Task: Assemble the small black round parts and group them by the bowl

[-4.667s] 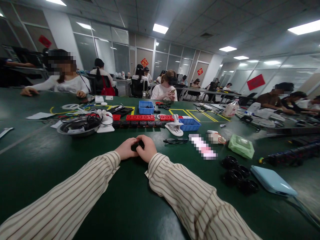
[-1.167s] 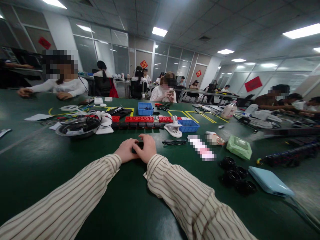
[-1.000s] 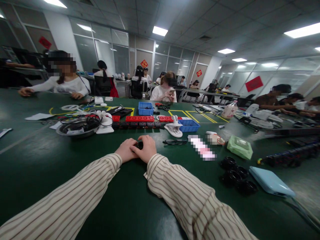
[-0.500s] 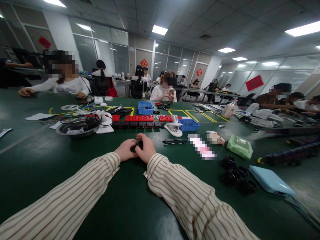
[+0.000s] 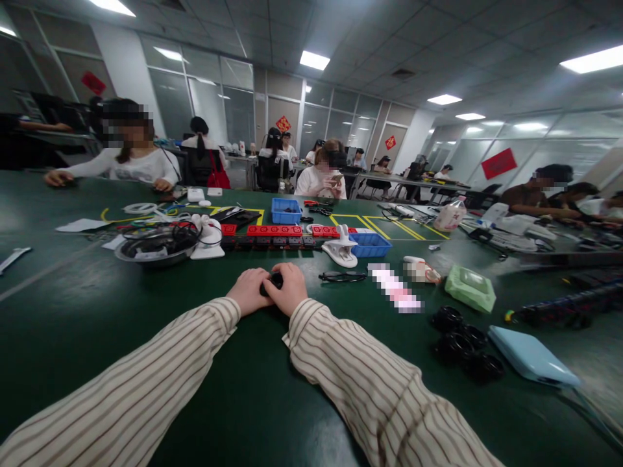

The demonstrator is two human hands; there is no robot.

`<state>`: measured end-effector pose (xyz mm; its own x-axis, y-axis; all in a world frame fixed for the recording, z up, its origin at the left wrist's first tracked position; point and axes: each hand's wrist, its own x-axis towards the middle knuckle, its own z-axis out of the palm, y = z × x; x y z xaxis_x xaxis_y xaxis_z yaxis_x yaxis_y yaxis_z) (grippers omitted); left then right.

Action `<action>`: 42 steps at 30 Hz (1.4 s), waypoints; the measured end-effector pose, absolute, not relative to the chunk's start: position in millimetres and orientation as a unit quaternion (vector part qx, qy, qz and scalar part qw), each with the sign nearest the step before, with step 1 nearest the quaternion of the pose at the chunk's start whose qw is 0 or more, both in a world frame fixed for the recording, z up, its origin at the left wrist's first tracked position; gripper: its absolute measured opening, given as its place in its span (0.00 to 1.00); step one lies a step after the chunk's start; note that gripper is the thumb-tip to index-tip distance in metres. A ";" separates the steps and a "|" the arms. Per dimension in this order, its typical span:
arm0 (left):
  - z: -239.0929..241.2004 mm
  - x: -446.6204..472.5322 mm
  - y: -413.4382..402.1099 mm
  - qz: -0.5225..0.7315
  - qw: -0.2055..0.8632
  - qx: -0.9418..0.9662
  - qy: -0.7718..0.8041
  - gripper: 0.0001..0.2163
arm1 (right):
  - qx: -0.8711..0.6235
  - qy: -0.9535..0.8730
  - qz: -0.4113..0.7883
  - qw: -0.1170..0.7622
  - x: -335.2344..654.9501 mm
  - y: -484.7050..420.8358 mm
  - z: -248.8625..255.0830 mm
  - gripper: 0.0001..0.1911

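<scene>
My left hand (image 5: pixel 249 290) and my right hand (image 5: pixel 291 288) meet over the green tabletop (image 5: pixel 233 395), fingers curved around a small black part (image 5: pixel 276 279). Only a bit of this part shows between thumbs and fingers, so its kind cannot be made out. Both hands are closed on it, close to the table surface. Black-framed glasses (image 5: pixel 342 277) lie right of my right hand. Beyond the hands stands a white clip-like stand (image 5: pixel 342 250), and a row of red and black sockets (image 5: pixel 275 231) runs across the table.
To the left sits a metal bowl (image 5: pixel 146 258) with cables. Blue bins (image 5: pixel 370 245) stand further back. On the right lie several black ring-shaped parts (image 5: pixel 460 347), a light-blue box (image 5: pixel 530 355) with a cable, and a green packet (image 5: pixel 470 287). Co-workers sit around the room.
The view has shifted slightly, so everything appears a little further right. My right hand's fingers have shifted slightly, with a little more of the black part showing. Both hands still hold it.
</scene>
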<state>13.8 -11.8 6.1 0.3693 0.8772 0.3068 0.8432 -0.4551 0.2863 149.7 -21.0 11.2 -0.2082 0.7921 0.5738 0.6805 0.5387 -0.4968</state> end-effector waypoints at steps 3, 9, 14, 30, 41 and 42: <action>2.5 6.9 -6.6 0.229 0.084 0.840 0.485 0.17 | -0.441 -0.787 0.091 0.423 151.6 -22.9 13.0 0.10; -3.5 -0.5 -0.3 0.253 0.151 0.846 0.444 0.22 | -0.396 -0.799 0.161 0.422 153.5 -28.0 15.7 0.24; 0.7 3.0 -4.9 0.248 0.140 0.836 0.469 0.26 | -0.423 -0.785 0.131 0.433 152.8 -29.7 18.0 0.23; 0.4 4.6 -3.6 0.217 0.096 0.842 0.484 0.17 | -0.428 -0.793 0.124 0.415 152.1 -24.3 13.7 0.17; -0.6 6.2 -6.3 0.222 0.105 0.838 0.487 0.29 | -0.430 -0.792 0.131 0.414 151.0 -28.3 16.8 0.25; 0.5 6.8 -7.5 0.225 0.105 0.836 0.489 0.29 | -0.441 -0.787 0.123 0.413 151.1 -28.7 17.6 0.24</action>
